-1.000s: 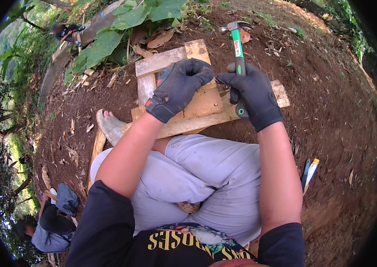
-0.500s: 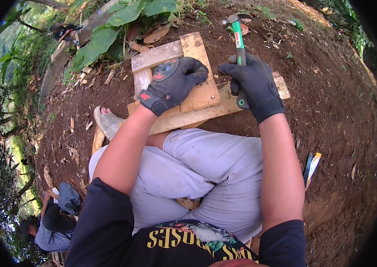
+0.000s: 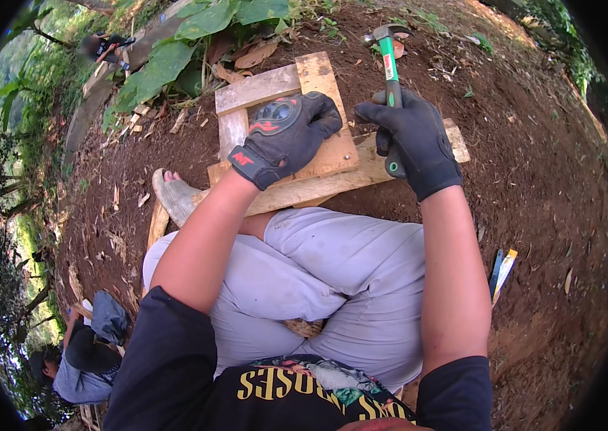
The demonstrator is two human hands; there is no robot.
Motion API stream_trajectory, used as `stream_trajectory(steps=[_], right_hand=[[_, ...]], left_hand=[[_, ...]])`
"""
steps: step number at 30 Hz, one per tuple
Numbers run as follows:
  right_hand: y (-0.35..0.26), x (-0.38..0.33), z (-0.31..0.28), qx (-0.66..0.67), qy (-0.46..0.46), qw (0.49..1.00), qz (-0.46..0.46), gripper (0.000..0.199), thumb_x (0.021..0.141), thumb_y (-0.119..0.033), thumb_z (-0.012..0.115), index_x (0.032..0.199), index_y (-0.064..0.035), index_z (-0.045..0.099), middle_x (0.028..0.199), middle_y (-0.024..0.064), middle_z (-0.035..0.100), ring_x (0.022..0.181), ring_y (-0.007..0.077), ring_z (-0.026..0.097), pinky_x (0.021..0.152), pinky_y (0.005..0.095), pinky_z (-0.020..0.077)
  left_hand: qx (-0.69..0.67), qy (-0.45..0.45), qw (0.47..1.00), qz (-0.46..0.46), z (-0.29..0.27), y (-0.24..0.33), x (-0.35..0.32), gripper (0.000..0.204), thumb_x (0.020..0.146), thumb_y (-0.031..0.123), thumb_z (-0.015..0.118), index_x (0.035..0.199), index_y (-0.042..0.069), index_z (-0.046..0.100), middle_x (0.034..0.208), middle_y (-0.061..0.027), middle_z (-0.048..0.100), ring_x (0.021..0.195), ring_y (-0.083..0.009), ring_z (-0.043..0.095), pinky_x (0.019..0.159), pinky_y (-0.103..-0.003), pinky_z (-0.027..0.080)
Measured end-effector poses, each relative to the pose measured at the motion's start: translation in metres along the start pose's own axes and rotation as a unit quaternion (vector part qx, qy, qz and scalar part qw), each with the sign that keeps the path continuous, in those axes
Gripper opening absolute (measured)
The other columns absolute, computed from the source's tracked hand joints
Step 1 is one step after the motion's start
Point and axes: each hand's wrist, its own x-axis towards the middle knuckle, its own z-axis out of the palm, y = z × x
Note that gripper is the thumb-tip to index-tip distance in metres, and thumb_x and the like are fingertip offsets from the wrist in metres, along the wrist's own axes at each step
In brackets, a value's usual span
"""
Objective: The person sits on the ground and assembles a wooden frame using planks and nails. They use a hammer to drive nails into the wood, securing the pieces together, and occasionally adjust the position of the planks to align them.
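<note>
My left hand (image 3: 291,136), in a black glove with red marks, rests on a small wooden frame (image 3: 257,90) of pale boards. Its fingers are pinched together over the frame's right-hand board (image 3: 318,75); whatever is between them is hidden. To the right, my gloved right hand (image 3: 421,147) is wrapped round the handle of a claw hammer (image 3: 390,66). The green-and-black hammer stands head up, clear of the boards. Under the frame's near edge runs a long plank (image 3: 296,192), reaching right beneath my right hand. A nail head (image 3: 347,156) shows at the board's lower right corner.
Brown soil (image 3: 548,194) surrounds my bent legs (image 3: 347,266). A flat tool with a yellow end (image 3: 505,273) lies at right beside a dark blue strip. Large leaves (image 3: 164,68) and wood scraps (image 3: 138,118) are beyond the frame. Two people (image 3: 88,366) (image 3: 110,49) are at left.
The view has shifted slightly, with hands and wood a little farther right in it. Left fingers stay pinched on the board, and the right hand keeps the hammer raised.
</note>
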Motion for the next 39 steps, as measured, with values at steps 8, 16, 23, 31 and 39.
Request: stream_trajectory(steps=[8,16,23,31,39], right_hand=[[-0.001,-0.002,0.001,-0.023,0.009,1.0,-0.007,0.03,0.091,-0.024,0.085,0.106,-0.0015,0.07,0.073,0.0057,0.069,0.055,0.0124,0.065,0.049,0.0306,0.048],[-0.019,-0.016,-0.005,-0.142,0.032,0.989,-0.039,0.036,0.099,-0.036,0.075,0.105,-0.0007,0.071,0.082,0.008,0.078,0.056,0.0125,0.065,0.053,0.032,0.0509],[-0.025,-0.032,-0.011,-0.19,0.021,0.979,-0.064,0.04,0.101,-0.04,0.071,0.111,-0.0019,0.07,0.08,0.0077,0.076,0.059,0.0141,0.066,0.055,0.0336,0.0518],[-0.03,-0.117,-0.01,-0.269,0.043,0.958,-0.091,0.033,0.106,-0.034,0.064,0.115,-0.0032,0.068,0.081,0.0143,0.072,0.072,0.0278,0.071,0.072,0.0467,0.0548],[0.003,-0.177,0.004,-0.455,0.05,0.878,-0.137,0.027,0.11,-0.029,0.059,0.117,-0.0048,0.068,0.082,0.0162,0.07,0.076,0.0369,0.071,0.07,0.048,0.0535]], left_hand=[[0.012,0.021,0.999,0.03,0.005,0.0,-0.001,0.026,0.104,0.028,0.07,0.113,0.005,0.077,0.106,-0.015,0.077,0.096,-0.0316,0.075,0.084,-0.042,0.056],[-0.016,0.046,0.998,0.034,0.008,0.004,-0.008,0.027,0.102,0.028,0.073,0.114,0.005,0.079,0.107,-0.013,0.078,0.095,-0.0267,0.076,0.086,-0.04,0.058],[-0.071,0.04,0.997,-0.003,0.008,0.004,-0.011,0.029,0.101,0.029,0.075,0.113,0.004,0.08,0.104,-0.011,0.08,0.093,-0.0192,0.075,0.086,-0.036,0.058],[-0.097,0.05,0.994,-0.008,0.016,-0.011,-0.007,0.033,0.099,0.033,0.077,0.112,0.003,0.081,0.103,-0.0118,0.081,0.09,-0.0189,0.074,0.085,-0.036,0.058],[-0.1,0.055,0.993,0.006,0.017,-0.006,-0.006,0.039,0.097,0.039,0.079,0.11,0.003,0.082,0.1,-0.0143,0.082,0.09,-0.0257,0.077,0.085,-0.038,0.059]])
